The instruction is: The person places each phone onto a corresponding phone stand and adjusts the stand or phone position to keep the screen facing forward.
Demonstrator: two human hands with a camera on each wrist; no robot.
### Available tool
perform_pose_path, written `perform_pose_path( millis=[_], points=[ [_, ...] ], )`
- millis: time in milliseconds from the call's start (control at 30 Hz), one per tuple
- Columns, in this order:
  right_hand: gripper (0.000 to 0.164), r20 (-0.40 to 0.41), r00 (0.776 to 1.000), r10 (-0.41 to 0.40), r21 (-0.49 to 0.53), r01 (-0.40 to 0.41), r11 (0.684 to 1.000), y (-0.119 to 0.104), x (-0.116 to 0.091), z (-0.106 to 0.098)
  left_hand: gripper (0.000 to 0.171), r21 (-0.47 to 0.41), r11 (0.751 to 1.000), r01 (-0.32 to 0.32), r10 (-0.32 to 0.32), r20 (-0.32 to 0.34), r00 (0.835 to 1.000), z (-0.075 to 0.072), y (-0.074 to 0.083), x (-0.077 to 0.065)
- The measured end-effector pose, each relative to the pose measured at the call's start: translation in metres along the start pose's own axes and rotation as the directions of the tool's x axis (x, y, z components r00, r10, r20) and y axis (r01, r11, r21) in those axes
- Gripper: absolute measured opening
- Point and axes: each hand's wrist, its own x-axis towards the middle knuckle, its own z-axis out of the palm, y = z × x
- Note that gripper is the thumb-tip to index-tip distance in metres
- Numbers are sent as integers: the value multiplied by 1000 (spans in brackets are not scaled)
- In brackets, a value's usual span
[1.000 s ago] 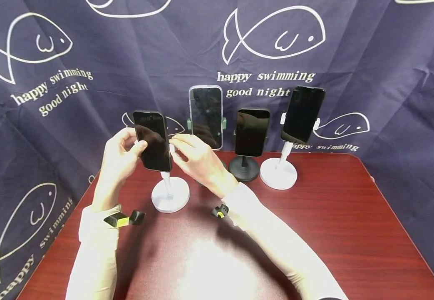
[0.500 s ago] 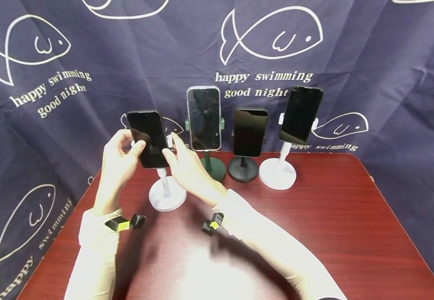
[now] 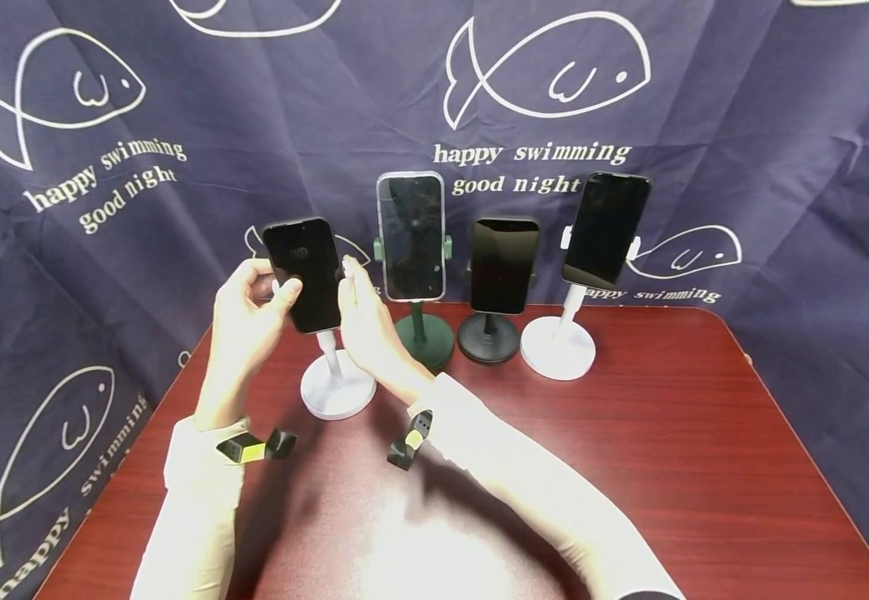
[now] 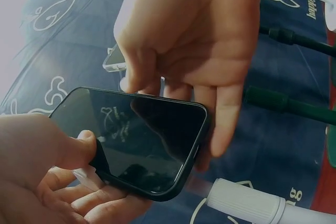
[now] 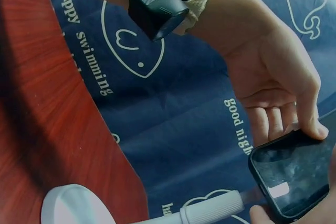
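Observation:
A black phone (image 3: 307, 275) stands tilted in the holder of a white phone stand (image 3: 339, 386) at the left of the table. My left hand (image 3: 242, 321) grips its left edge, thumb on the screen and fingers behind. In the left wrist view that thumb presses on the dark screen (image 4: 152, 140), beside a pale clamp piece (image 4: 88, 178). Flat along the phone's right edge lies my right hand (image 3: 370, 329), with extended fingers reaching behind the phone in the left wrist view. In the right wrist view only slivers of that hand show, at the lower right.
To the right stand a phone in a green stand (image 3: 425, 340), another in a black stand (image 3: 488, 340), and a phone (image 3: 606, 229) in a second white stand (image 3: 557, 348). Behind the reddish-brown table (image 3: 666, 467) hangs a dark blue fish-print cloth (image 3: 359, 100).
My right hand has shifted from pinching near the right clamp to lying along the phone's right edge, uncovering the green stand's base. The phone's tilt has changed slightly; my left hand keeps its grip.

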Motion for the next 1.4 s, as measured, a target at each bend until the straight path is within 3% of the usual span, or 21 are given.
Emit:
perform_pose_path(
  millis=[233,367,1067,1400],
  points=[
    [46,-59,998,29,135,-21,991,6,7,7,32,132,990,-55,52,21,998,0,-1,-1],
    [46,-64,997,31,166,-19,986,9,9,9,31,154,987,-54,53,12,999,-1,0,-2],
    [44,-90,996,-1,179,17,984,14,11,9,33,156,986,-56,54,14,998,-1,-1,-2],
    [43,-105,994,-22,128,35,991,17,12,10,34,172,983,-67,64,19,998,-2,-1,-2]
  ],
)
